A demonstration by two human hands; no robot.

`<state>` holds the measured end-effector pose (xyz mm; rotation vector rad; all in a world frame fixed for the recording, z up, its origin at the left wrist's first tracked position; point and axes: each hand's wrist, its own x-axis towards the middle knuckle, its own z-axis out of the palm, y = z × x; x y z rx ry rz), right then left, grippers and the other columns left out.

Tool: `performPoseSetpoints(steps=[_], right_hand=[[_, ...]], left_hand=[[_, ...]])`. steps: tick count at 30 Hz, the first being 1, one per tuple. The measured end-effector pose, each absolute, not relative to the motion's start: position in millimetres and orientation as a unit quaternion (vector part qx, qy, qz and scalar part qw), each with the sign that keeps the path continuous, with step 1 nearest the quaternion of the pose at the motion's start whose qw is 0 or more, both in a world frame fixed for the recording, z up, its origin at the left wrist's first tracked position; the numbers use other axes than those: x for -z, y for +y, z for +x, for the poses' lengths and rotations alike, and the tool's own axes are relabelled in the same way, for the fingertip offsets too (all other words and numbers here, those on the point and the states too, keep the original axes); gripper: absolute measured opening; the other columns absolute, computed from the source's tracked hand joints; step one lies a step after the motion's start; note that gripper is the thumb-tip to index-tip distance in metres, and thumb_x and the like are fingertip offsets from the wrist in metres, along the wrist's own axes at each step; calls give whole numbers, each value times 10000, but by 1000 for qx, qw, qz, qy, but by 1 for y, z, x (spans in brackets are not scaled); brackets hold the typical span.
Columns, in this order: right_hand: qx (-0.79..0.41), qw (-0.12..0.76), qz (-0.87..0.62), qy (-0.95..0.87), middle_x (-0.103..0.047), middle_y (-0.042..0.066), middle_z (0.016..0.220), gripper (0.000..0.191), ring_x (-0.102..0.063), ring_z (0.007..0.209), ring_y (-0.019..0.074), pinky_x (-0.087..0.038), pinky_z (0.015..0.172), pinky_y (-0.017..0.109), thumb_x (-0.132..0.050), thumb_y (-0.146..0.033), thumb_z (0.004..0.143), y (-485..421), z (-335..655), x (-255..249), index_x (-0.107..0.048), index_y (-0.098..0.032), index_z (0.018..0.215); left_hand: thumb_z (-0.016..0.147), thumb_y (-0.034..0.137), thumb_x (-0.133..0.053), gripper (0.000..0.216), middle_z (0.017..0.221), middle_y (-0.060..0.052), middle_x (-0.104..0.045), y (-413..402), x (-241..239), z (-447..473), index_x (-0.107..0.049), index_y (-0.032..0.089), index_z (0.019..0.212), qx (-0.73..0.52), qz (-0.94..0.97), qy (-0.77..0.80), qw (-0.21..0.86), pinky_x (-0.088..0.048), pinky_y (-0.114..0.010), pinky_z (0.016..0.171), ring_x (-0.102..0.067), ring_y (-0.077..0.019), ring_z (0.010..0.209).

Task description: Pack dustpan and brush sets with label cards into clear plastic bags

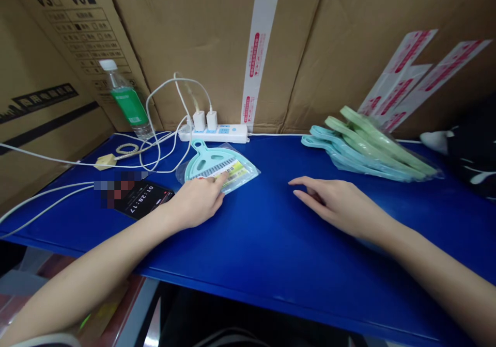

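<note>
A small teal dustpan set in a clear plastic bag (217,167) lies on the blue table (263,243), left of centre. My left hand (197,200) rests at its near edge, fingers curled, with fingertips pressing on the bag's yellow label. Out on the bare blue surface to the right, my right hand (337,202) lies flat, fingers stretched toward the left and holding nothing. A pile of bagged teal and green dustpan handles (368,145) sits behind the right hand, apart from it.
A phone showing a timer (145,200) lies left of my left hand. A white power strip with chargers (215,130), loose white cables (155,151) and a green-labelled water bottle (127,101) stand at the back left. Cardboard boxes (329,42) wall in the table.
</note>
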<state>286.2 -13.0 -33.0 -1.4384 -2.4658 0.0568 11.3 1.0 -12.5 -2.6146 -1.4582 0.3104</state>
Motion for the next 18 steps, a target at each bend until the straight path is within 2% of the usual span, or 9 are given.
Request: performPoseSetpoints(steps=[8, 13, 18], right_hand=[[-15, 142, -494, -858, -692, 18, 627, 351, -649, 534, 197, -467, 517, 298, -354, -350, 930, -13, 287, 33, -644, -204, 1063], [-13, 147, -492, -858, -695, 17, 639, 335, -660, 554, 197, -471, 535, 296, -359, -345, 930, -13, 288, 34, -643, -218, 1054], [-12, 133, -498, -857, -685, 22, 628, 360, -649, 545, 199, -464, 529, 301, -348, -342, 928, -12, 290, 34, -642, -192, 1070]], left_hand=[[957, 188, -367, 448, 1062, -162, -678, 10, 23, 21, -368, 109, 1398, -65, -857, -501, 105, -569, -363, 697, -699, -260, 846], [881, 139, -413, 410, 1094, -144, -635, 1, 12, 14, -492, 120, 1283, -76, -888, -438, 113, -558, -348, 765, -640, -253, 984], [744, -7, -436, 590, 1105, -137, -584, -4, -2, -4, -512, 132, 1312, -122, -919, -365, 81, -522, -351, 858, -610, -235, 994]])
